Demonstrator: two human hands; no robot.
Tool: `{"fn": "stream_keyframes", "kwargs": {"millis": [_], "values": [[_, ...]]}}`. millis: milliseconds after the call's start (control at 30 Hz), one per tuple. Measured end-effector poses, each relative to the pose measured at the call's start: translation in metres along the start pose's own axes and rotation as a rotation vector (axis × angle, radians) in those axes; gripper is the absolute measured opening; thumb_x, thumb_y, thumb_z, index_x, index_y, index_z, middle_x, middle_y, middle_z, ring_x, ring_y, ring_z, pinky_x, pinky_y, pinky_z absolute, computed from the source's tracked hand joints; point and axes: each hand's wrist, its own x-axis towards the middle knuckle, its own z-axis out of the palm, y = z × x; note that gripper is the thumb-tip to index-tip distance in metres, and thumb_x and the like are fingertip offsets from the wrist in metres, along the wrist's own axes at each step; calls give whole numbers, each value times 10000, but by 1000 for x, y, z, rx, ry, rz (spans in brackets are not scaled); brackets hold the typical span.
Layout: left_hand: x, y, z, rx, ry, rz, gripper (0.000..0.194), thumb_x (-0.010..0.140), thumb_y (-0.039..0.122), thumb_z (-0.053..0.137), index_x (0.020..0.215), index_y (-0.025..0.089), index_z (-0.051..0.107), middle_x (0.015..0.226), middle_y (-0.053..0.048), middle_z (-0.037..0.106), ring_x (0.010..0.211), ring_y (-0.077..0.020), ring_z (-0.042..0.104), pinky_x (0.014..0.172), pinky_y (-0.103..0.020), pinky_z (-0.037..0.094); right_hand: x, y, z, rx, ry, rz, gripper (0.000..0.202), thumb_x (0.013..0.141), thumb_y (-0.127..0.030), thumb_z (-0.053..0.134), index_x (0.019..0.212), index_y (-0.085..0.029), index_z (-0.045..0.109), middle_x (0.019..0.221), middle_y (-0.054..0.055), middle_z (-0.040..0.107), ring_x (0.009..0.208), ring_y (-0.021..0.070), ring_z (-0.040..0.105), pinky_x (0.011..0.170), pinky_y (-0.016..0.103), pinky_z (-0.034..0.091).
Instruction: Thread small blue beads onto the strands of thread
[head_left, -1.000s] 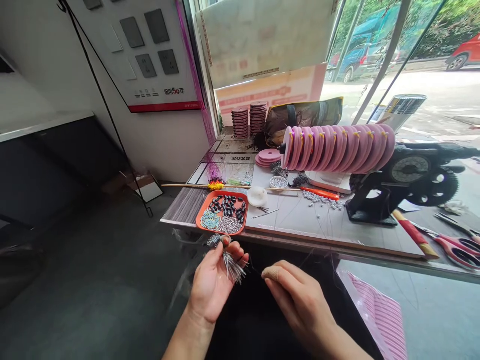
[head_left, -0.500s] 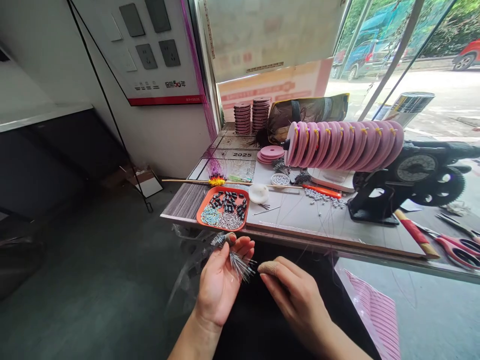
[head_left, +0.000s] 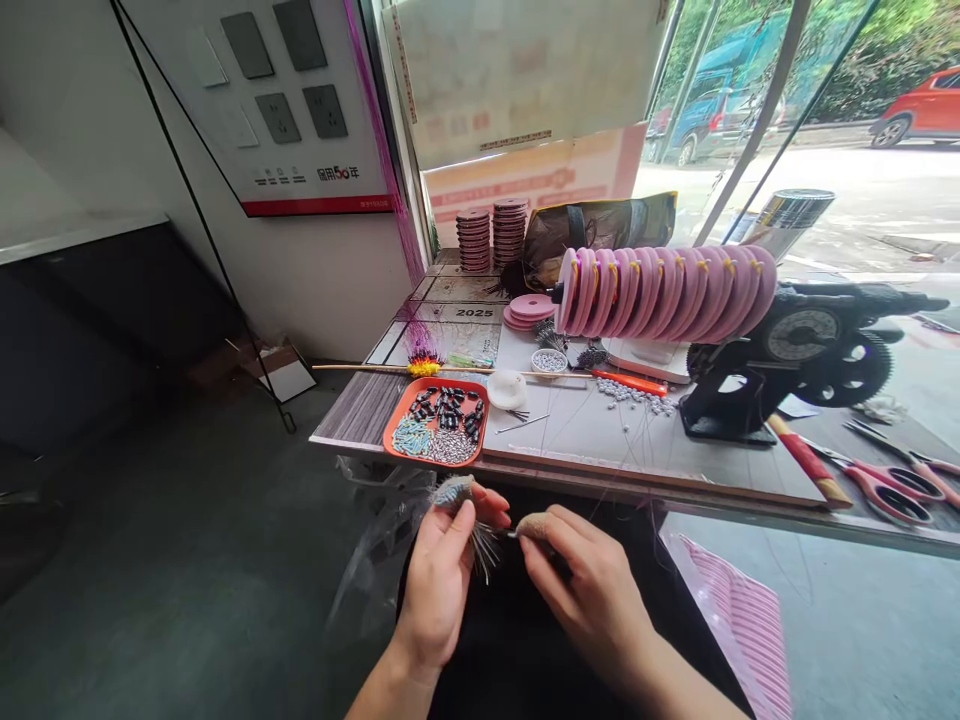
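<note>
My left hand (head_left: 436, 575) is closed around a bundle of thin silvery wire-like pieces (head_left: 485, 552), whose loose ends fan out below the fingers. Grey-blue heads of the bundle stick out above the thumb. Close on its right, my right hand (head_left: 592, 575) pinches the tip of one thin silvery piece (head_left: 511, 533) between thumb and index finger. A tan wrap covers that index fingertip. Just beyond the hands, an orange tray (head_left: 388, 440) at the table edge holds black pieces, pale blue pieces and small silvery ones.
A black geared winder (head_left: 727, 415) carries a row of pink foam spools (head_left: 660, 295) on the right. Scissors (head_left: 892, 490) lie at the table's right side. A white round dish (head_left: 507, 389), a small bowl of beads (head_left: 550, 362) and an orange-handled tool (head_left: 630, 382) lie behind the tray.
My left fingers have curled and turned inward over the bundle. The right fingertips now meet a thin piece beside it. The view has shifted slightly to the right.
</note>
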Motion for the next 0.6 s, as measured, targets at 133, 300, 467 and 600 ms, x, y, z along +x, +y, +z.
{"fn": "stream_keyframes", "kwargs": {"millis": [133,300,467,600], "values": [[2,-1,-7,424,-133,1,122,810,265,559,845,167,624,729,-14,598,659,-135,502,661,-252,418,3,3,-2,-52,20,-20,178,865,-146,421,759,-186,558,656,2,558,569,108,536,532,197,432],[3,0,-11,647,-259,-19,132,803,297,568,804,165,585,724,-2,544,691,-146,465,683,-272,390,0,8,1,-52,21,-19,165,870,-150,424,777,-182,557,669,6,570,581,114,545,544,204,442],[4,-3,-12,609,-258,-34,166,764,318,622,787,159,584,745,-11,554,721,-155,466,708,-285,391,-3,12,2,-31,7,-8,171,891,-173,429,823,-177,585,692,20,580,606,123,559,562,215,458],[5,-5,-12,496,-93,-49,205,704,328,677,774,147,608,735,-14,567,703,-147,476,686,-272,392,-6,11,-3,-66,87,-37,164,892,-166,439,852,-174,598,671,26,578,590,132,558,545,230,458]]}}
